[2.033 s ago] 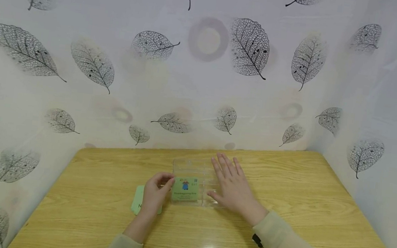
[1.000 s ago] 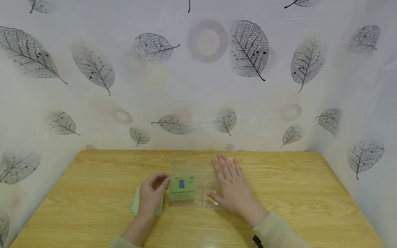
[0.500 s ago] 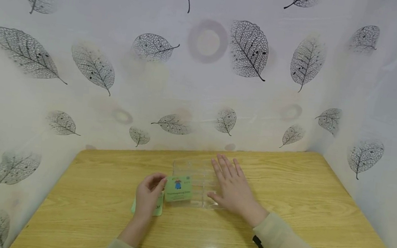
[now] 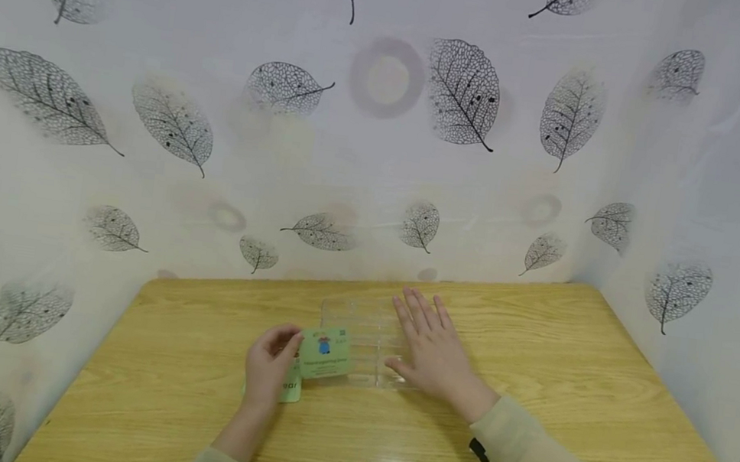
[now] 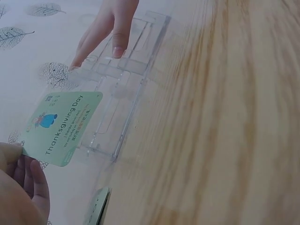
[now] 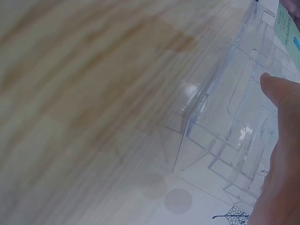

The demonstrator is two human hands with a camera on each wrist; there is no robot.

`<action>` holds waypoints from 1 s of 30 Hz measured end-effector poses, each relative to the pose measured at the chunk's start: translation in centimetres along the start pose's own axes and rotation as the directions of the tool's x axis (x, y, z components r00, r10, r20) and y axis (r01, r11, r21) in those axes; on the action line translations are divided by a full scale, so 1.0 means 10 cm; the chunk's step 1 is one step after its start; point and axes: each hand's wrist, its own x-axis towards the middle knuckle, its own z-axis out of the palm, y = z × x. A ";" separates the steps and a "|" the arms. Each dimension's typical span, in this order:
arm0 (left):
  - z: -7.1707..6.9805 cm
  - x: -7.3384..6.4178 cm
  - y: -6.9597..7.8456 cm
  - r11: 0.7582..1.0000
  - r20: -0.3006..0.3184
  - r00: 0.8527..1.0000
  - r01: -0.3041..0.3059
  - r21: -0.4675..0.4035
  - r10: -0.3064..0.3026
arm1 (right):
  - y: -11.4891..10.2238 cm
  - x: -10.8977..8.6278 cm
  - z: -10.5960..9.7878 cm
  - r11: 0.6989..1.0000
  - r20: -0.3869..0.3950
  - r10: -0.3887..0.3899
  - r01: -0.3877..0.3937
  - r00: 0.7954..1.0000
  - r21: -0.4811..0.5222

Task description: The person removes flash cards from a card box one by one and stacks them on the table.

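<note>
My left hand [image 4: 268, 369] pinches a green flash card [image 4: 325, 354] by its left edge. In the left wrist view the card reads "Thanksgiving Day" beside a small figure in blue. Behind and to the right of it lies a clear plastic case [image 5: 119, 108] with divided compartments, partly covered by the card in the head view. My right hand [image 4: 435, 347] rests over the case's right part, fingers spread and straight. Partly hidden under my left hand, more green cards [image 4: 291, 387] lie on the table, the letters "ear" showing on the top one.
The wooden table [image 4: 503, 332] meets a pale curtain [image 4: 379, 155] printed with dark leaves at the back and sides. A bright light reflection falls near the table's front.
The pinched card has moved left, from over the case's left part to partly past its left edge. My left hand has moved left with it; the right hand stays in place.
</note>
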 end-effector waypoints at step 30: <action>-0.22 0.02 -0.04 0.995 -0.034 0.997 0.073 0.075 -0.070 | 0.02 -0.01 0.01 1.000 -0.026 -0.023 0.023 0.999 0.006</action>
